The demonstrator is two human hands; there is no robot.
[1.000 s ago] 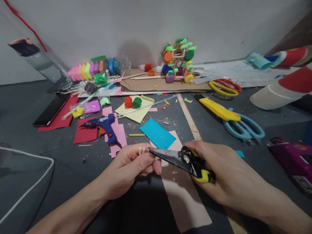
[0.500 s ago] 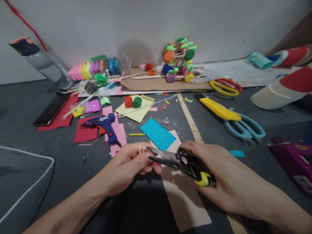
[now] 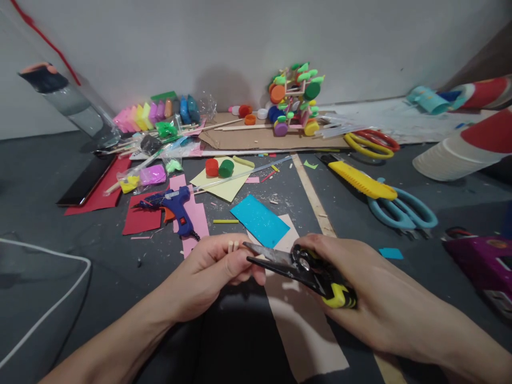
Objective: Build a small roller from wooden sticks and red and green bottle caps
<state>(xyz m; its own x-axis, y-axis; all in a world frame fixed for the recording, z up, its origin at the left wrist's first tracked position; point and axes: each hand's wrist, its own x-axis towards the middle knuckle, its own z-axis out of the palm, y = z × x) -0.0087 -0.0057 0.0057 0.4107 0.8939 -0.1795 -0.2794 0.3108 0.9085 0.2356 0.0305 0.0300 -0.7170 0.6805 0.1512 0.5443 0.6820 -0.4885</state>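
Between thumb and fingers, my left hand pinches short wooden sticks; two pale ends poke up above the thumb and the rest is hidden. My right hand grips black and yellow scissors by the handles. The blades are parted and point left, their tips right beside my left thumb and the stick ends. Below and behind the hands lie a pale paper strip and a blue paper rectangle.
A blue glue gun rests on pink and red paper at left. Yellow cutter and blue-handled scissors lie at right. Behind stands a bottle-cap and stick model on cardboard. A bottle stands back left; a white cable crosses the left side.
Both hands keep nearly the same pose, with the scissor blades still parted. The whole view has shifted very slightly.
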